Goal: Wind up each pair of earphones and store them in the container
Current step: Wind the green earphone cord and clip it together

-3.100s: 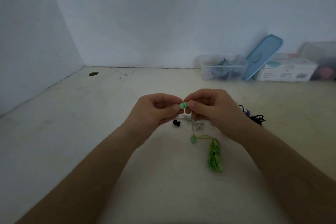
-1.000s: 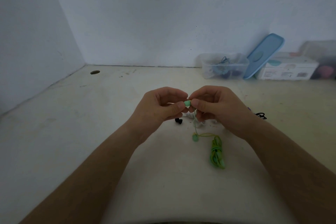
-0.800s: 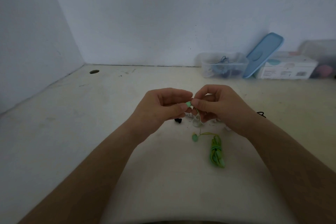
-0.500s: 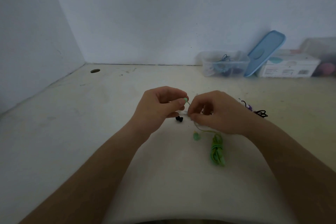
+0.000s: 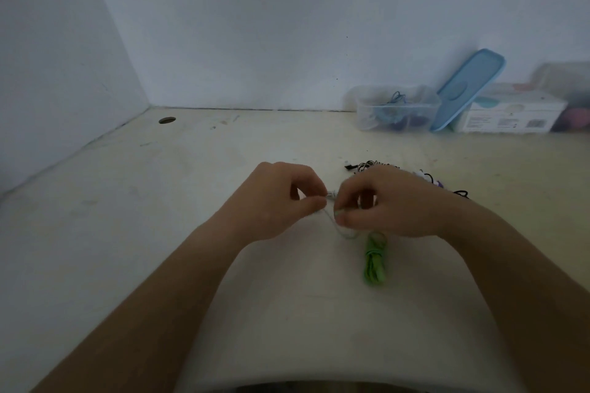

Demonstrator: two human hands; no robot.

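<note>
My left hand (image 5: 281, 198) and my right hand (image 5: 386, 201) meet at the middle of the table, each pinching the thin green earphone cord between thumb and fingertips. The cord runs down to a wound green bundle (image 5: 375, 260) lying on the table just below my right hand. Behind my right hand lies a tangle of black and purple earphones (image 5: 376, 166), partly hidden by the hand. A clear container (image 5: 396, 108) with wound earphones inside stands at the back right against the wall.
A blue lid (image 5: 467, 89) leans against the wall beside the container. A white box (image 5: 510, 112) and another clear tub (image 5: 571, 96) stand further right. A round hole (image 5: 167, 120) sits in the table at the back left.
Both hands have dropped lower and closer to the table. The green earbud held up between my fingertips is no longer visible; my fingers now pinch the cord. The camera tilted, showing more tangled earphones behind.
</note>
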